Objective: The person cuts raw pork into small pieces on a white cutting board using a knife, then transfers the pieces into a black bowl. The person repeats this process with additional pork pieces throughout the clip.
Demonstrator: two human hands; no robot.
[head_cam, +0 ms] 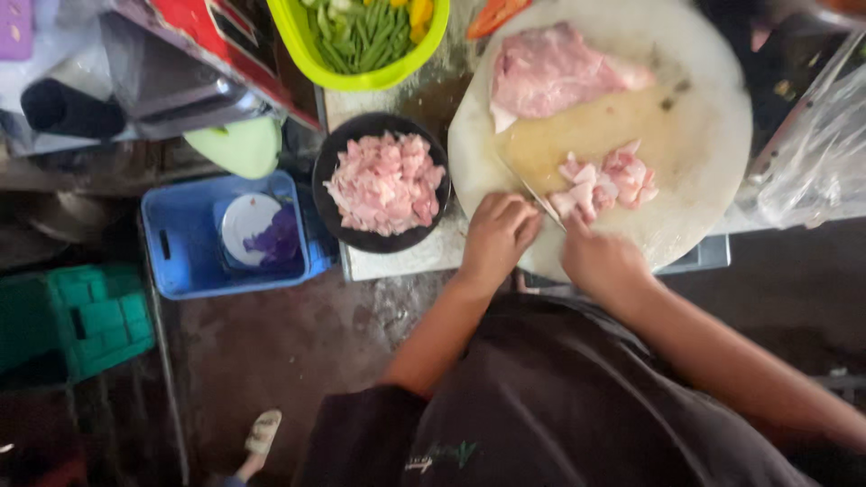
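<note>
My left hand (496, 239) is clenched around the knife (532, 194), thin shiny blade lying flat-ish on the round wooden cutting board (704, 135), which is pale and worn yellowish in the middle. My right hand (600, 261) sits just right of the blade, fingers curled at the near edge of the small pile of cut meat (606, 182), pink, wet, chunky; can't tell if it's gripping any. A big uncut slab of raw meat (555, 72) lies at the far side of the board. Left of the board, touching it, there's a black bowl (336, 167) heaped with more pink chunks. Farther off, a lime-green plastic bowl (307, 41) of green beans. Down left, a blue plastic crate (180, 261) sits on the floor.
</note>
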